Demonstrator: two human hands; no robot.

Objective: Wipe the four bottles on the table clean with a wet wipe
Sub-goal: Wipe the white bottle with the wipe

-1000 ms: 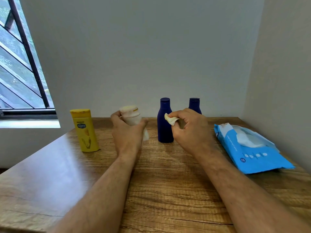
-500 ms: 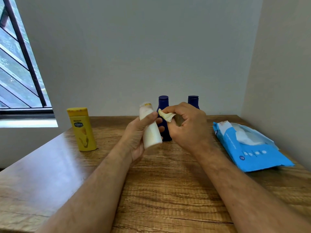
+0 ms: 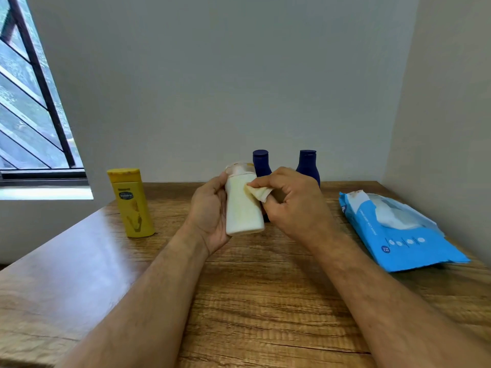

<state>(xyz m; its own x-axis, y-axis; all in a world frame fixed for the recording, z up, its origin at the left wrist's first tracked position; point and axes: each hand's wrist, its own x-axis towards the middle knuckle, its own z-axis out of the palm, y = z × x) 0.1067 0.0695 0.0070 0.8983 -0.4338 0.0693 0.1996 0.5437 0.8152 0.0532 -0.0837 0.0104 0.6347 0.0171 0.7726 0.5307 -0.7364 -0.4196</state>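
Observation:
My left hand (image 3: pixel 210 211) grips a cream-white bottle (image 3: pixel 243 205), held upright above the wooden table (image 3: pixel 265 301). My right hand (image 3: pixel 295 205) pinches a folded, stained wet wipe (image 3: pixel 259 193) and presses it against the upper right side of that bottle. A yellow bottle (image 3: pixel 131 203) stands on the table at the left. Two dark blue bottles stand at the back: one (image 3: pixel 261 162) is mostly hidden behind the white bottle and my hands, the other (image 3: pixel 308 166) shows above my right hand.
A blue pack of wet wipes (image 3: pixel 398 232) lies open at the right, a sheet poking out, close to the side wall. A barred window (image 3: pixel 32 107) is at the left. The back wall stands just behind the bottles.
My left hand lifted the white bottle off the table and brought it upright toward me. My right hand brought the wipe against the bottle's side.

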